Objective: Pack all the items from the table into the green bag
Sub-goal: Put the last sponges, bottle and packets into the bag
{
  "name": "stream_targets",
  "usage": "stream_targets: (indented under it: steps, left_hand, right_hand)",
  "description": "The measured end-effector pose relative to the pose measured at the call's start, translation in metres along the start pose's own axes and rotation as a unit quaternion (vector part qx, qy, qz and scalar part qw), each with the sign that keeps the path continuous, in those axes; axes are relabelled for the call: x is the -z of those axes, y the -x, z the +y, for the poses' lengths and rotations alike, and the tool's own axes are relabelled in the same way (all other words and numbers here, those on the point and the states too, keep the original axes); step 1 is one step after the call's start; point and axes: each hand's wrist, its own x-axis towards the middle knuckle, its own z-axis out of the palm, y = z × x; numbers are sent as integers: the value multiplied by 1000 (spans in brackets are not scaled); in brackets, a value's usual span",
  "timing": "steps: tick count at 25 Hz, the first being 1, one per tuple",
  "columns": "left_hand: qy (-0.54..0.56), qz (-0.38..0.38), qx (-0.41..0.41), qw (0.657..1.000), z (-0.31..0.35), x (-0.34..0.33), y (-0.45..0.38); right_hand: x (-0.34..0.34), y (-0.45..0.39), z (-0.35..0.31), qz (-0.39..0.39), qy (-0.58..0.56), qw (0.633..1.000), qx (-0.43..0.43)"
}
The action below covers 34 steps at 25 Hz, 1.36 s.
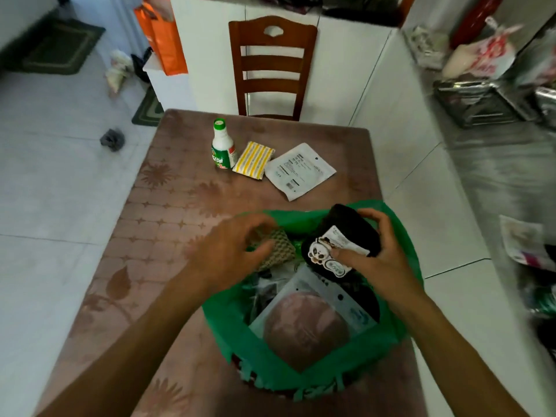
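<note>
The green bag stands open at the table's near edge. My right hand grips a black bundle with a panda label over the bag's mouth. My left hand holds a beige textured cloth at the bag's left rim. Inside the bag lies a clear pouch with a pinkish round piece. Farther back on the table stand a white bottle with a green cap, a yellow striped sponge and a flat white packet.
The brown patterned table runs away from me. A wooden chair stands at its far end. White tiled floor lies to the left, and a cluttered metal counter to the right. An orange bag hangs at the back left.
</note>
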Motion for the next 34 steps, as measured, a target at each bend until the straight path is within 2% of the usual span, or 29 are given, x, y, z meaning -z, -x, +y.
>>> stream_targets:
  steps: [1,2,3,4,5,7,9,10,12,14,15,17,19,21,22,25,28,32,34]
  left_hand:
    - [-77,-107,5,991,4,-13,8]
    - [-147,-201,14,968,7,-25,16]
    - [-195,-271,22,942,9,-34,24]
    - [-231,-310,33,922,8,-40,32]
    - [-268,-312,38,911,6,-41,40]
    - [-366,-269,52,889,2,-34,53]
    - [-463,-149,54,872,-7,-22,68]
    - [-479,-84,83,870,-11,-16,77]
    - [-411,-6,180,894,-23,-8,90]
    - [-190,29,269,944,-30,-3,97]
    - [-102,46,277,954,-30,0,96]
    - [-66,113,249,960,-34,3,93]
    - [-66,187,230,953,-30,7,92]
    - [-27,235,243,941,-25,11,90]
    - [7,252,258,933,-24,11,88]
    - [122,276,279,912,-23,11,89]
    - [201,273,278,899,-16,9,89]
    - [208,253,309,893,-20,3,84]
    - [171,235,312,905,-25,5,83]
  right_hand:
    - [-7,4,1,-19,1,999,30]
    - [-14,8,2,-37,4,998,52]
    - [-20,10,4,-48,4,997,65]
    - [-24,13,5,-50,1,996,70]
    - [-27,16,5,-45,-9,996,71]
    - [-28,20,7,-27,-32,997,58]
    - [-33,27,10,-38,-16,998,48]
    - [-39,31,11,-51,6,997,51]
    - [-57,36,13,-68,34,995,64]
    - [-78,38,13,-88,43,992,83]
    - [-89,38,12,-103,51,989,97]
    - [-107,39,14,-151,107,972,148]
    - [-120,42,20,-211,199,935,206]
    - [-129,44,22,-237,266,901,249]
    - [-133,45,21,-237,280,896,249]
    - [-137,41,15,-230,293,907,196]
    - [-128,29,22,-233,241,941,49]
    - [-123,16,28,-274,110,946,-134]
    - [-129,14,28,-280,141,940,-135]
